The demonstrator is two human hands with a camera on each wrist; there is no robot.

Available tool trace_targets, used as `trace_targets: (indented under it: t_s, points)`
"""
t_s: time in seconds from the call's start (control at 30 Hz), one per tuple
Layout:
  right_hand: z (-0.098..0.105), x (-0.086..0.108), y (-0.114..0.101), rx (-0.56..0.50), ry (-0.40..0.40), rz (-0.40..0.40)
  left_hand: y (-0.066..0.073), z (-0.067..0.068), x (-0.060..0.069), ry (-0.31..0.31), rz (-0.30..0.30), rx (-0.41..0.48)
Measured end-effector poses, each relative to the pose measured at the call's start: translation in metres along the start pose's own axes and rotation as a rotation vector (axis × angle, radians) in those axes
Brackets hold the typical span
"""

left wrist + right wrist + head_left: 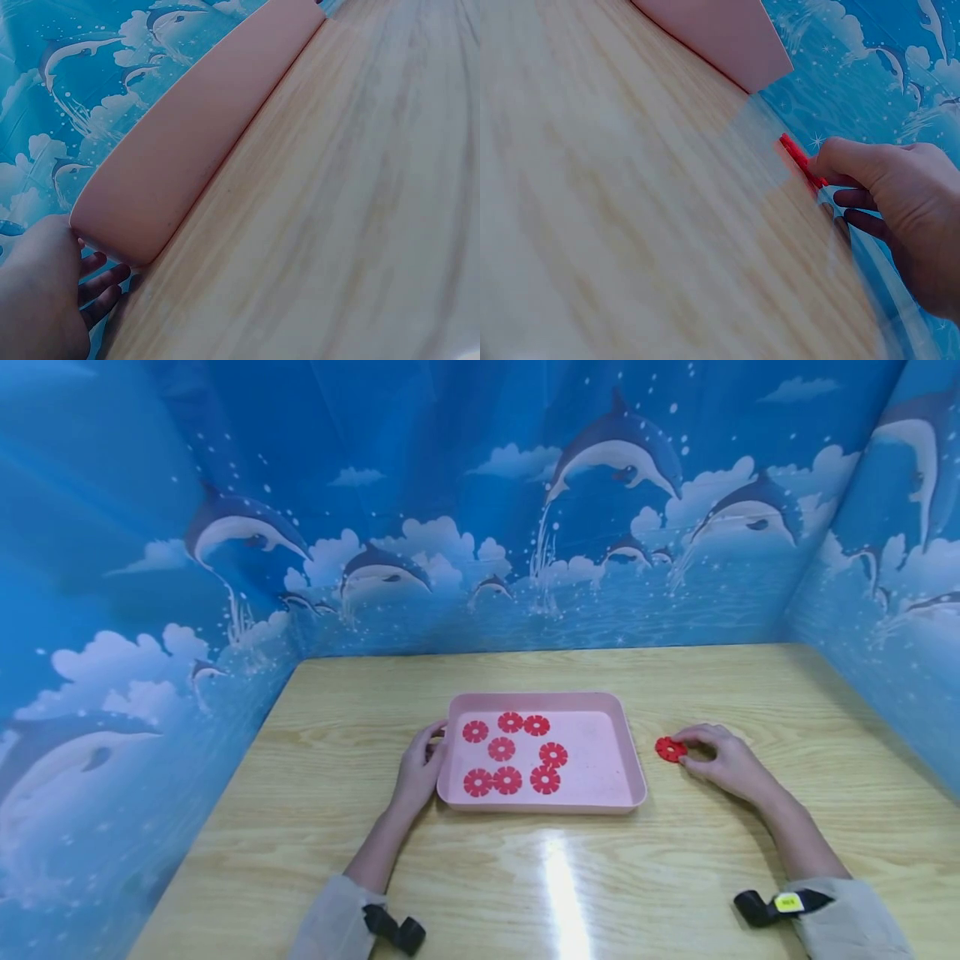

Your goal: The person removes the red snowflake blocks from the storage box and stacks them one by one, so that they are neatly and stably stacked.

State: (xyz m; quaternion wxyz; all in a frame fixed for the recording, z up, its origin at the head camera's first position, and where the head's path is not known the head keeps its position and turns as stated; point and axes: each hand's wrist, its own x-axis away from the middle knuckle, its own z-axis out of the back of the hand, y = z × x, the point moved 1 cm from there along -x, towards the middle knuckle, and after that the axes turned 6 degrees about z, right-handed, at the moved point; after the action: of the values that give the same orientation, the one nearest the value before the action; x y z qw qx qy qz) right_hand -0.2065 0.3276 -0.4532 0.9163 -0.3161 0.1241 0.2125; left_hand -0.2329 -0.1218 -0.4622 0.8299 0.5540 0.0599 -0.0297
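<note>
A pink tray (600, 760) lies on the table with several red notched discs (502, 748) in its left and middle parts. At the tray's left side, my left hand (417, 772) grips the wall. The left wrist view has this hand (45, 292) at a corner of the tray (180, 142), its fingers bent. To the right of the tray, my right hand (723, 764) pinches a red piece (670, 749) between thumb and fingers, low over the table. In the right wrist view the red piece (802, 161) appears edge-on at the fingertips of the hand (907, 210); whether it is one disc or stacked discs I cannot tell.
The wooden table (480, 877) runs back to a blue curtain (450, 485) printed with dolphins, which also stands along the left and right sides. Black straps with small devices sit on both sleeves. A bright light reflection falls in front of the tray.
</note>
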Motion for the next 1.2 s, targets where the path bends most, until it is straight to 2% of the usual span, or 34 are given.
trace_targets:
  t_s: [0.77,1.07,1.2]
  points:
    - [0.0024,0.0016,0.0005,-0.015,-0.029,-0.056,0.0019,0.0005,0.0008,0.005,0.007,-0.009]
    - [0.0022,0.0012,0.0007,-0.018,-0.022,-0.050,0.0014,0.0004,0.0007,-0.001,-0.017,0.004]
    - [0.0015,0.0009,0.0011,-0.013,-0.016,-0.040,0.0010,0.0003,0.0006,-0.002,-0.010,0.000]
